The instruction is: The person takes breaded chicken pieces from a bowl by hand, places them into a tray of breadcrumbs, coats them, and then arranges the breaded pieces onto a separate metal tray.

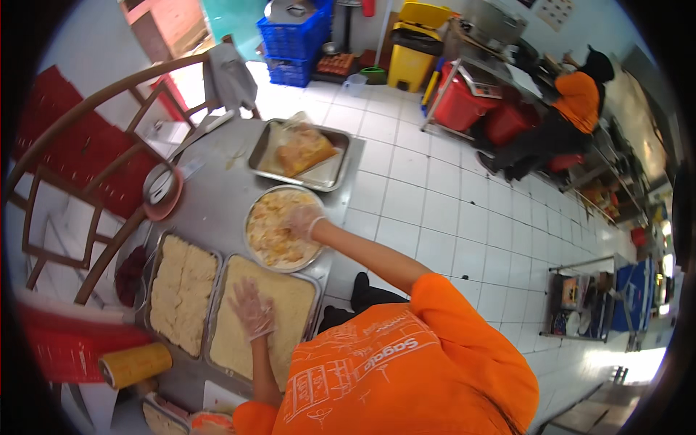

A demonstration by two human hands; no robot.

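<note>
My left hand (253,312), in a clear plastic glove, is spread with fingers apart over a metal tray (318,304) filled with a smooth, pale, flat layer. Whether it touches that surface cannot be told. My right hand (304,220), gloved too, reaches into a round bowl (249,247) of pale, creamy mixture with yellow-orange chunks. Its fingertips are partly hidden in the mixture, so a grip cannot be made out. Beside the smooth tray lies a second tray (217,277) with a rougher, lumpy pale layer (182,293).
Beyond the bowl, a metal tray (255,157) holds a plastic bag of orange-yellow food (304,149). A knife (204,130), a pink bowl (173,201) and a yellow roll (136,364) lie around the metal table (217,190). A wooden chair (103,103) stands alongside; another person (576,103) works far right.
</note>
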